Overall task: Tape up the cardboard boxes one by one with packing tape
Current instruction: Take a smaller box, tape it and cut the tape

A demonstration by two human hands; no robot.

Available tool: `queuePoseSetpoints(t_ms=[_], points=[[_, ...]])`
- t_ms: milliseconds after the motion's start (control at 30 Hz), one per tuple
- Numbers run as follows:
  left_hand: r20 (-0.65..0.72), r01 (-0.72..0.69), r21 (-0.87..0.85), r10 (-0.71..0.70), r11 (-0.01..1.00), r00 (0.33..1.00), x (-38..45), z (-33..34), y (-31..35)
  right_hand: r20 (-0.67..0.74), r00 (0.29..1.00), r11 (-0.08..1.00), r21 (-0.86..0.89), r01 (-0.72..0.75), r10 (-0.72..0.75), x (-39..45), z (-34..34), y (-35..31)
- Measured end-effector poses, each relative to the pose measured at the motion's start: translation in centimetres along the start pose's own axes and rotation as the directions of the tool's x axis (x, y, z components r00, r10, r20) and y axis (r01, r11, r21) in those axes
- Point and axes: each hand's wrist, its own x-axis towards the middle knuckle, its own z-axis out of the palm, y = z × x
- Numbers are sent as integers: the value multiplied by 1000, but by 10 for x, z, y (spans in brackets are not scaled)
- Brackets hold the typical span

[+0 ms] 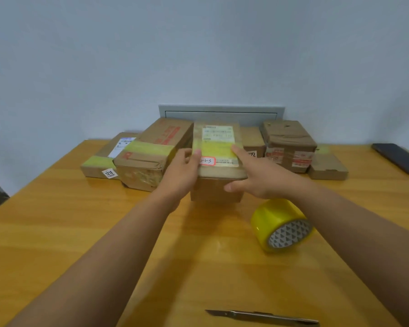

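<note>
Dark phone [398, 158] (far right), wall panel [221, 112], wooden table [57, 232]

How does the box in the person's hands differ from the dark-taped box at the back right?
The held box carries a yellow tape band and a large white label; the back-right box is wrapped in wrinkled brown tape with red-and-white stickers. Both hands, left hand and right hand, touch the first; nothing touches the second. Both are brown cardboard.
</note>
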Motion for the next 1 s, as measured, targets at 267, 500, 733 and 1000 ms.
queuePoseSetpoints(t_ms=[267, 500, 733, 1000], points=[[136, -304, 788, 331, 535, 934, -4, 5, -25, 2, 1000, 1000, 5, 19, -19, 42, 13, 0], [188, -300, 922, 395, 245, 899, -6, 14, -20, -109, 993, 999, -23, 36, -38, 34, -6, 5], [243, -344, 896, 337, 280, 909, 2, 30, -38, -242, 970, 991, -124, -50, 19, 45, -16, 49], [253, -322, 872, 224, 368, 941, 66, 46, -30, -213, 974, 881, -471, -40, -70, 84, -12, 81]])
